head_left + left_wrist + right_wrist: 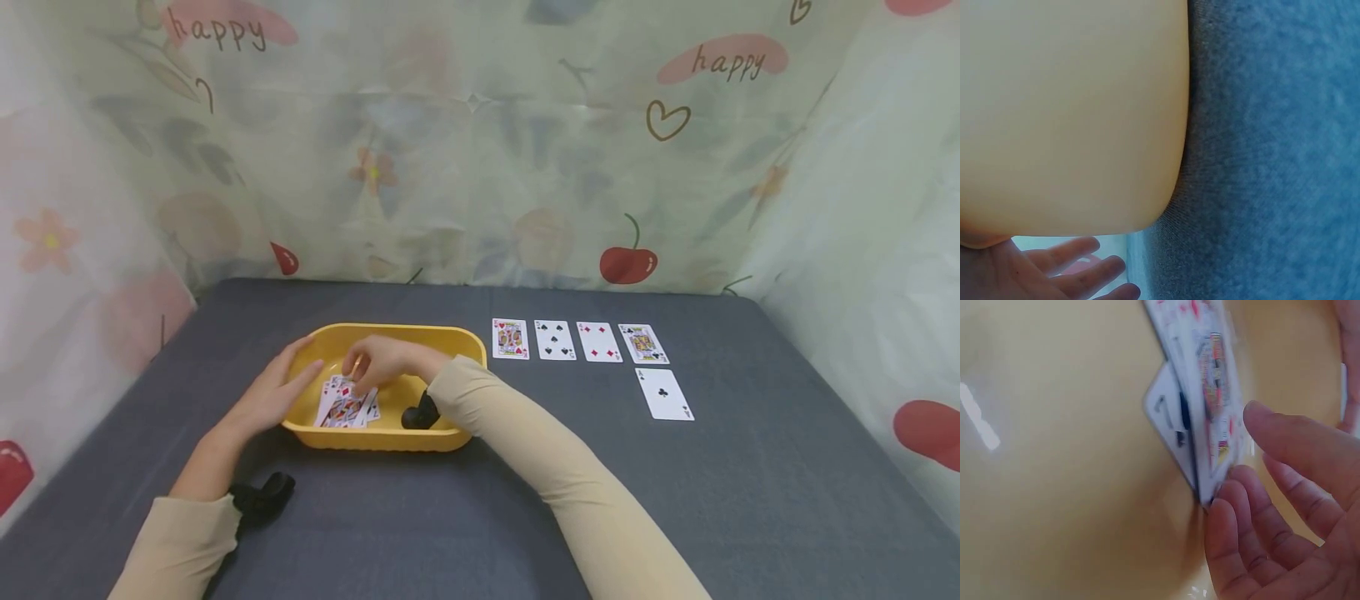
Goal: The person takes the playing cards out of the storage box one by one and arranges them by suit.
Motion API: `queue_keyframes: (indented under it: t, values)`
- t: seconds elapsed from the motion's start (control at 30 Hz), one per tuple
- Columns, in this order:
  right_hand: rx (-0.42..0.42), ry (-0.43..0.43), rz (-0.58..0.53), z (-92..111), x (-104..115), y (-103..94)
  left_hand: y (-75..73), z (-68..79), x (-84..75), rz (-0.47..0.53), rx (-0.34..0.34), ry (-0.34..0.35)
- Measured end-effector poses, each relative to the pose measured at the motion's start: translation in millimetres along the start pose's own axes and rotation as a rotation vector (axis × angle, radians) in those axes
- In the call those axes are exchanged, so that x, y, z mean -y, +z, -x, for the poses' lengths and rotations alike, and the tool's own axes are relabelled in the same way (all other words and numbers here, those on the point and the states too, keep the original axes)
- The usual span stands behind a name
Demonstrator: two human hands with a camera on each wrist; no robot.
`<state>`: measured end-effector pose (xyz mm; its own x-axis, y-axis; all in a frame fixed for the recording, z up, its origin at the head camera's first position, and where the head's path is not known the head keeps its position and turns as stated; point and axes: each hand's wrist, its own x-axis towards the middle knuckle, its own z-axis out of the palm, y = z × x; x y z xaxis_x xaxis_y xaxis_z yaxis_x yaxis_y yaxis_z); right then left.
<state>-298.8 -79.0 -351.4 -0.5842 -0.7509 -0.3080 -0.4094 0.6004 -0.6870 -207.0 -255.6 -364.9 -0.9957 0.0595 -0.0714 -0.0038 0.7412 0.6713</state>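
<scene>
A yellow plastic tray (405, 439) holds a small fanned pile of playing cards (347, 408) near its left end, a red-suited face card on top. My right hand (382, 362) reaches down into the tray over them. In the right wrist view its bent fingertips (1221, 509) are right at the pile's end, while the thumb (1272, 422) stands apart from them by the side edge. My left hand (273, 392) rests at the tray's left rim, thumb on the inner side; the left wrist view shows straight, spread fingers (1088, 275) beyond the tray wall.
Face up in a row right of the tray lie a king of hearts (510, 339), a five of spades (555, 340), a four of diamonds (599, 342) and a king of clubs (643, 344). An ace of clubs (664, 394) lies before the last. Patterned curtains (465, 167) enclose the dark table (420, 525).
</scene>
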Motion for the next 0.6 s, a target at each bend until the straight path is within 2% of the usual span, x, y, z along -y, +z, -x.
queue_keyframes:
  t: [0.23, 0.43, 0.6]
  values:
    - [-0.02, 0.018, 0.132, -1.2, -0.4, 3.8, 0.0, 0.2, -0.8, 0.004, -0.002, 0.005]
    - [-0.018, 0.042, 0.165, 1.3, 0.1, 4.7, 0.4, -0.4, -0.6, 0.005, 0.0, -0.002]
    - [0.01, 0.051, 0.148, 1.9, -1.0, 3.5, 0.7, 0.4, -0.4, 0.007, 0.003, -0.005]
